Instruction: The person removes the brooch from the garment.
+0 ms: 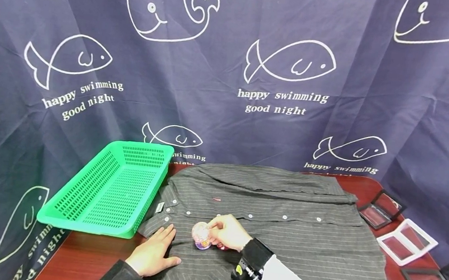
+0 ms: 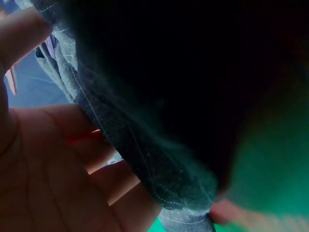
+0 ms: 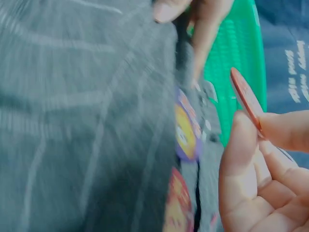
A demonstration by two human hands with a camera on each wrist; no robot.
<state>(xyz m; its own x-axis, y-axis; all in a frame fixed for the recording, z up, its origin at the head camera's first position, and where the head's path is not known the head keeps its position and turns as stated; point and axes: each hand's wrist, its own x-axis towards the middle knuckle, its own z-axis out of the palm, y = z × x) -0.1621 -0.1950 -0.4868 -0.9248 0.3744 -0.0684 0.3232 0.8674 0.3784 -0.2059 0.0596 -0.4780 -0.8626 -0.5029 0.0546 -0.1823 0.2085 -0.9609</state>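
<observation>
A dark grey striped shirt (image 1: 289, 229) lies spread on the red-brown table (image 1: 84, 257). My left hand (image 1: 157, 249) rests flat on the shirt near its collar, fingers straight; the left wrist view shows the palm (image 2: 43, 169) against the shirt's edge (image 2: 145, 159). Just to its right, my right hand (image 1: 210, 230) pinches a round pinkish badge (image 1: 200, 234) over the shirt front. In the right wrist view my fingertips (image 3: 251, 125) hold a thin red-edged disc (image 3: 245, 96), and a purple-rimmed badge (image 3: 186, 128) sits on the shirt (image 3: 82, 121).
A green plastic basket (image 1: 76, 218) stands left of the shirt at the table's left end. Several black and white picture frames (image 1: 407, 241) lie at the right edge. A navy whale-print curtain (image 1: 256, 70) hangs behind the table.
</observation>
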